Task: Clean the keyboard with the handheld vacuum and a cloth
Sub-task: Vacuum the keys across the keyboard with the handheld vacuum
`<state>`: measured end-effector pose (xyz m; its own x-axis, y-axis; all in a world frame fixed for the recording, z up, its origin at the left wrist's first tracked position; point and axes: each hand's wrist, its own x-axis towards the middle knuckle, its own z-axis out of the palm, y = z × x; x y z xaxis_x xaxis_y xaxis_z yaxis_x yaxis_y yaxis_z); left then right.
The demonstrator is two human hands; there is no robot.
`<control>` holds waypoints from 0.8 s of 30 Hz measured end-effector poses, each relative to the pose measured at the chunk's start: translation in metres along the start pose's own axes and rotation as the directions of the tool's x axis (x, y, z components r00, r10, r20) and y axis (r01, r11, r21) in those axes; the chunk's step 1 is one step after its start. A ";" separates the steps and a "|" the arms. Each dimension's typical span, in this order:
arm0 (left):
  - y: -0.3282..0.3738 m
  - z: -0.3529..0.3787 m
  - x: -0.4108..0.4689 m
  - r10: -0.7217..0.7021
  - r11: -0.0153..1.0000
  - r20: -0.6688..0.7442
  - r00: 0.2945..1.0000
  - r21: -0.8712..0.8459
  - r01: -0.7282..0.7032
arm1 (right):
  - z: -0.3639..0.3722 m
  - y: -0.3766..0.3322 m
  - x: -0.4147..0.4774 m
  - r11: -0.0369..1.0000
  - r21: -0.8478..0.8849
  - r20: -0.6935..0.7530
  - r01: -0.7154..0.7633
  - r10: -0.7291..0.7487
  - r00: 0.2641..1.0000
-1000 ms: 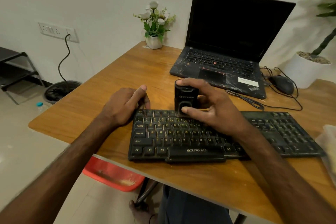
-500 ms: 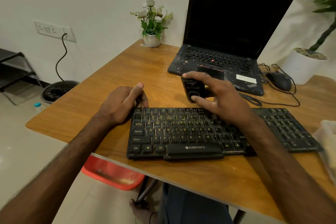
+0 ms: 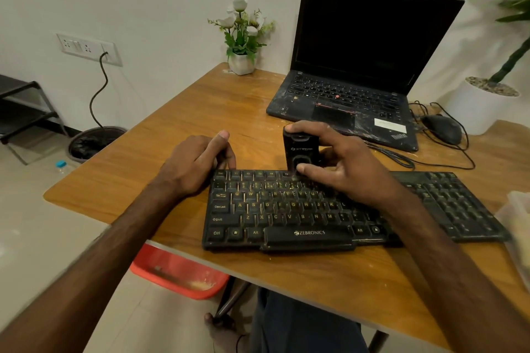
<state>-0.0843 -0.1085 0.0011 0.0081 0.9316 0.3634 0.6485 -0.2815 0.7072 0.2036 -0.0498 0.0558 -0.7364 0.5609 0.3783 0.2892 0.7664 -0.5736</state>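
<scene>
Vacuum (image 3: 298,152) back on the top row
My right hand (image 3: 347,163) grips it upright, nozzle on the keyboard's (image 3: 286,209) function keys again, so another pass likely starts; left hand (image 3: 198,160), loosely curled, steadies the corner.

The right hand (image 3: 341,160) grips the upright black handheld vacuum (image 3: 298,152) at the keyboard's (image 3: 286,212) top row, seemingly touching it. The left hand (image 3: 198,160) rests at the keyboard's far-left corner on the wooden table (image 3: 160,152).
</scene>
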 end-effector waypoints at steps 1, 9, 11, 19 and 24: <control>0.000 0.000 0.000 0.003 1.000 -0.001 1.000 0.002 -0.003 | -0.002 0.002 0.001 0.995 -0.103 -0.013 0.006 -0.008 1.000; -0.002 0.000 0.000 0.003 1.000 0.001 1.000 0.008 -0.003 | -0.003 0.004 -0.005 0.999 0.025 -0.002 -0.025 0.025 1.000; -0.002 0.000 0.000 0.004 1.000 0.000 1.000 0.006 -0.004 | -0.004 0.008 -0.002 0.993 -0.115 -0.035 -0.032 0.028 0.999; -0.002 0.000 -0.001 0.004 1.000 -0.001 1.000 0.002 -0.004 | -0.005 0.009 -0.003 0.998 0.023 -0.029 -0.059 0.059 0.998; -0.001 -0.001 -0.002 0.004 1.000 -0.015 1.000 -0.007 -0.004 | -0.012 0.011 -0.006 0.989 0.124 -0.106 -0.075 0.089 0.990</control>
<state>-0.0856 -0.1097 0.0000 -0.0003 0.9270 0.3751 0.6428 -0.2871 0.7102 0.2189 -0.0411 0.0561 -0.6387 0.6568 0.4009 0.2656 0.6772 -0.6862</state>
